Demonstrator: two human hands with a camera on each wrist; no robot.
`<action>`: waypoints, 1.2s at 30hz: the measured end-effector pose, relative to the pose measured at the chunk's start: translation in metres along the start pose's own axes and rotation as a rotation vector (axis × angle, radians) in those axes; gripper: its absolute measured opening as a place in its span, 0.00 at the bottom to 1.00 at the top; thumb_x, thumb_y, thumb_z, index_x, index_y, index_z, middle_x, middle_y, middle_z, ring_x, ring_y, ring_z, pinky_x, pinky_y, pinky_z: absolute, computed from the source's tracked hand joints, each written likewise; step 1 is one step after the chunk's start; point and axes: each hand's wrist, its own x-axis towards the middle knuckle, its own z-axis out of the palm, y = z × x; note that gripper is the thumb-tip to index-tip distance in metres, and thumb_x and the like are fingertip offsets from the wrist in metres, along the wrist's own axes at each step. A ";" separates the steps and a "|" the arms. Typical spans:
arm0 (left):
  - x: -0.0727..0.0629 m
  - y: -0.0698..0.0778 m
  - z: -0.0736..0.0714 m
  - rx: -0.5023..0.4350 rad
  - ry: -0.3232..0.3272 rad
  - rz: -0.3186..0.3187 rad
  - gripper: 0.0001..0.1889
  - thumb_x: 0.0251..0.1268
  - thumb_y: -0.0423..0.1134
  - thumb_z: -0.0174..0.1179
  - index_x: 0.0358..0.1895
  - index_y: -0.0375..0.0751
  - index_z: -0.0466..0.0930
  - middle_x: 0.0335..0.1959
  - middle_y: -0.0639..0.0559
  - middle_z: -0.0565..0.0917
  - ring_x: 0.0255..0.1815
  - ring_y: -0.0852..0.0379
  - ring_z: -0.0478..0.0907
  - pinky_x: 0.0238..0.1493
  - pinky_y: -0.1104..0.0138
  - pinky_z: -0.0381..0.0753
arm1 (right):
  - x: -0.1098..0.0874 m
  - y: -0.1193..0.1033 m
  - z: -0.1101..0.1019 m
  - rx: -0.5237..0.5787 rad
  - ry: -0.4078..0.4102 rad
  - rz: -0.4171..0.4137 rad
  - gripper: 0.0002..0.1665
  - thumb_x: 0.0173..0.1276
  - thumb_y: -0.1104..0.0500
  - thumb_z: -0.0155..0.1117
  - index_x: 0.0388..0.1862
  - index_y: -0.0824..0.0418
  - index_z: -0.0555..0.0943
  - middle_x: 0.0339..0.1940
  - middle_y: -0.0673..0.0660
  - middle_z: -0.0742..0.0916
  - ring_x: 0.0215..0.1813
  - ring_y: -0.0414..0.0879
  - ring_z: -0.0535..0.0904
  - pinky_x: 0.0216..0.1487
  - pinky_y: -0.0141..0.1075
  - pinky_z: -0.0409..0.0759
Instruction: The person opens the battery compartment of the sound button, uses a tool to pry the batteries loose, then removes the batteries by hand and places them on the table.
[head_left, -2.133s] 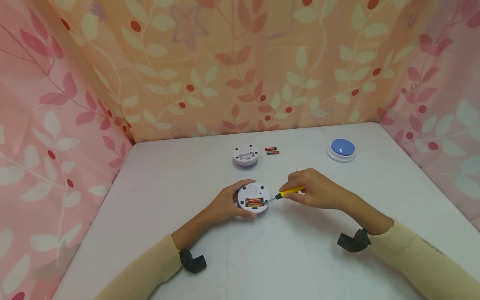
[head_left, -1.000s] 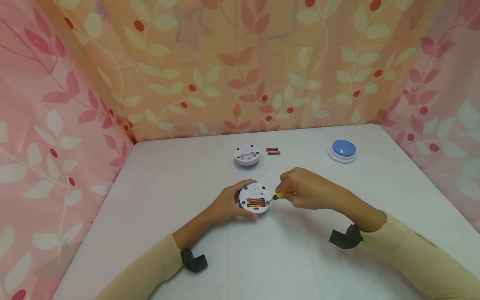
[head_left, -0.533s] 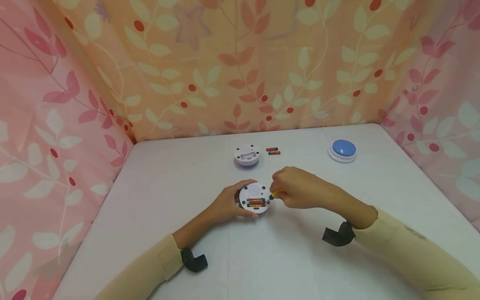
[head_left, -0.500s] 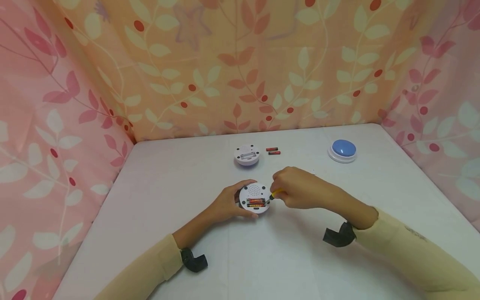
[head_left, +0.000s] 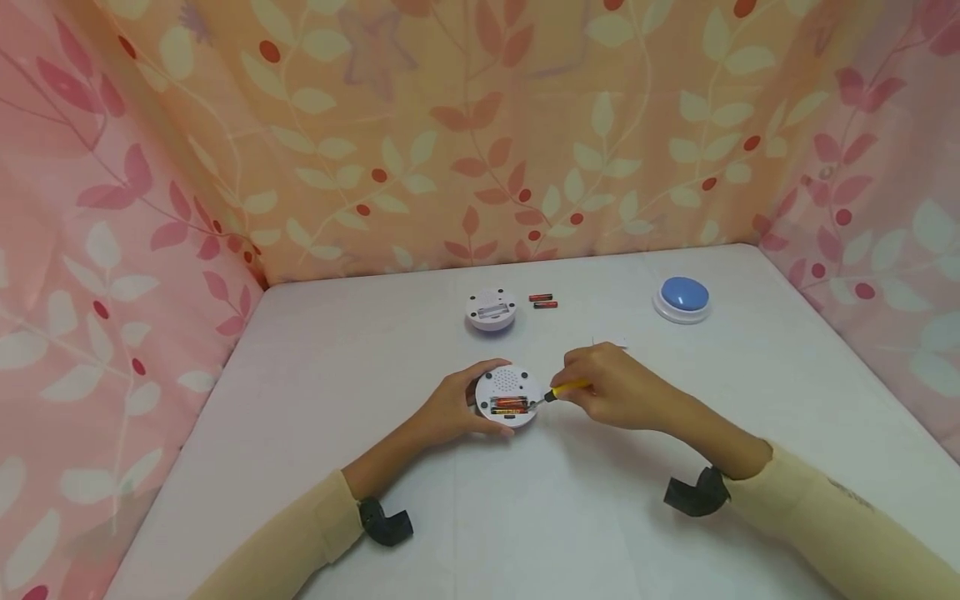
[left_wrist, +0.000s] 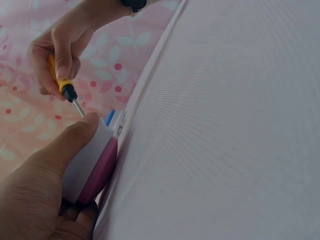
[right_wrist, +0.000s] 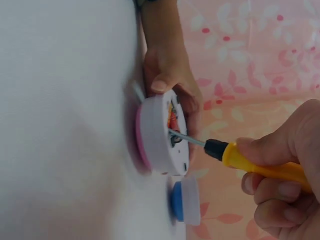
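Observation:
My left hand (head_left: 459,404) grips a round white push-button device (head_left: 507,379) by its left side. The device lies upside down, its pink dome (right_wrist: 142,142) underneath in the right wrist view. Red-and-black batteries (head_left: 510,404) sit in its uncovered compartment. My right hand (head_left: 618,385) holds a screwdriver (right_wrist: 270,172) with a yellow handle and black collar. Its metal shaft (right_wrist: 187,137) reaches into the right end of the compartment, by the battery ends. In the left wrist view my thumb (left_wrist: 75,137) lies along the device's edge; the screwdriver tip is hidden behind it.
Behind the held device lies a second upturned white one (head_left: 491,310), its battery slot bare. Two loose batteries (head_left: 543,301) lie beside it. A blue-domed button (head_left: 684,296) stands upright at the back right. A small white piece (head_left: 613,342) shows behind my right hand. Patterned curtains (head_left: 480,125) surround the white table.
My right hand moved left toward the device with the screwdriver, then drew back slightly to the right, its tip still at the compartment. My left hand and the device stayed in place.

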 end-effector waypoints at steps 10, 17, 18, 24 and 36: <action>0.000 -0.001 -0.002 -0.013 0.003 0.005 0.53 0.40 0.48 0.85 0.76 0.53 0.67 0.70 0.62 0.73 0.65 0.62 0.74 0.67 0.67 0.73 | -0.012 0.013 0.012 0.090 0.121 0.010 0.10 0.62 0.65 0.74 0.42 0.57 0.92 0.28 0.39 0.84 0.30 0.36 0.75 0.35 0.34 0.77; -0.001 0.000 -0.002 -0.006 0.007 0.004 0.53 0.40 0.48 0.85 0.75 0.54 0.67 0.69 0.63 0.74 0.65 0.62 0.74 0.68 0.66 0.73 | -0.019 0.019 0.019 0.164 0.178 0.046 0.10 0.63 0.65 0.74 0.42 0.56 0.92 0.31 0.39 0.86 0.32 0.37 0.78 0.36 0.33 0.80; -0.001 0.000 -0.002 0.000 0.006 0.003 0.53 0.40 0.49 0.85 0.75 0.55 0.67 0.69 0.63 0.74 0.65 0.62 0.74 0.68 0.66 0.73 | -0.020 0.020 0.021 0.166 0.185 0.047 0.10 0.63 0.65 0.74 0.42 0.56 0.92 0.31 0.39 0.86 0.32 0.38 0.78 0.35 0.33 0.80; -0.001 0.000 -0.002 0.013 0.006 -0.004 0.53 0.39 0.49 0.85 0.75 0.54 0.67 0.68 0.64 0.74 0.65 0.63 0.73 0.69 0.64 0.72 | -0.025 0.025 0.028 0.194 0.216 0.080 0.10 0.64 0.64 0.73 0.44 0.56 0.92 0.32 0.40 0.87 0.33 0.39 0.78 0.36 0.32 0.79; -0.001 -0.003 -0.002 0.004 0.002 -0.004 0.53 0.40 0.50 0.85 0.75 0.55 0.67 0.68 0.62 0.74 0.63 0.61 0.75 0.65 0.67 0.75 | -0.033 0.029 0.036 0.303 0.233 0.148 0.10 0.65 0.64 0.73 0.44 0.54 0.92 0.33 0.43 0.88 0.34 0.43 0.77 0.34 0.32 0.76</action>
